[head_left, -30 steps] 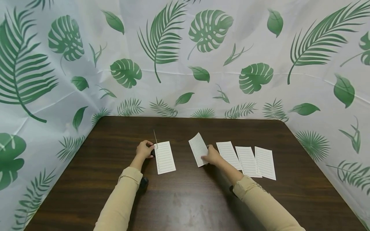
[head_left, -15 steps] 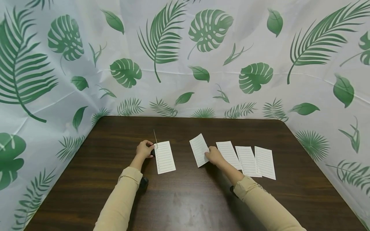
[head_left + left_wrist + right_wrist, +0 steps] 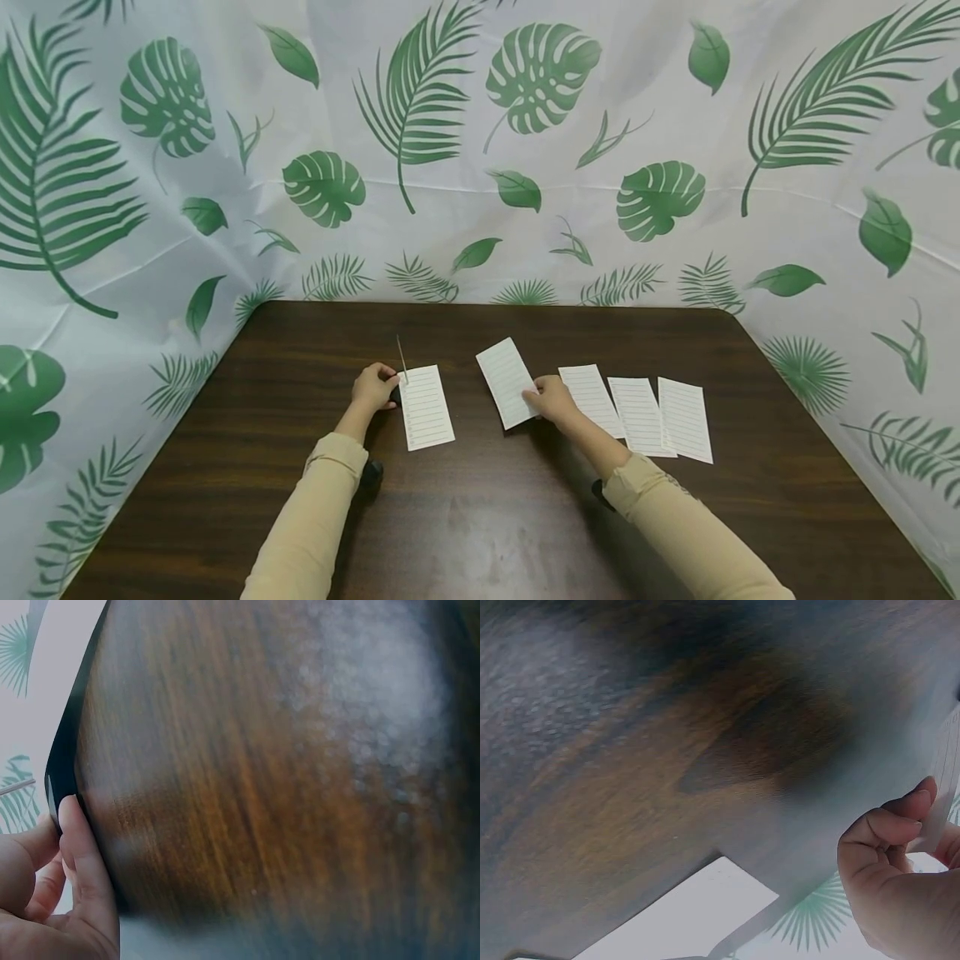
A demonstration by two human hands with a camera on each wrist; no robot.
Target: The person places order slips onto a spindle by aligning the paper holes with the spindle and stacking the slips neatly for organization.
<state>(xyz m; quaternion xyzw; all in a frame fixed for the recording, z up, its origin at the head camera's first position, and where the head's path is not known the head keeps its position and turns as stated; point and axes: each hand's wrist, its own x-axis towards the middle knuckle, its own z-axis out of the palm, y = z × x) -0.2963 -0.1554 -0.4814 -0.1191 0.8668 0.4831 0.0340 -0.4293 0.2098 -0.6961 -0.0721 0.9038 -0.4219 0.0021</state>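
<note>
On the left in the head view, my left hand (image 3: 372,387) grips the edge of a dark base, thumb and fingers on it in the left wrist view. A thin spike (image 3: 402,358) rises at the upper left corner of a lined paper sheet (image 3: 427,408), so this looks like a paper spike; most of its base (image 3: 66,754) is hidden by the sheet. Right of it, my right hand (image 3: 553,400) pinches another lined sheet (image 3: 504,379) by its lower right part. That sheet is held tilted over the table, and its pinched edge (image 3: 930,825) shows between thumb and fingers.
Three more lined sheets lie right of my right hand: one nearest (image 3: 591,398), a middle one (image 3: 642,417) and a far right one (image 3: 686,421), the last two overlapping slightly. The dark wooden table (image 3: 465,525) ends at a leaf-printed curtain (image 3: 450,208).
The sheet in my right hand has turned its lined face more upward and shifted slightly left and away from me. My left hand keeps its grip in the same place.
</note>
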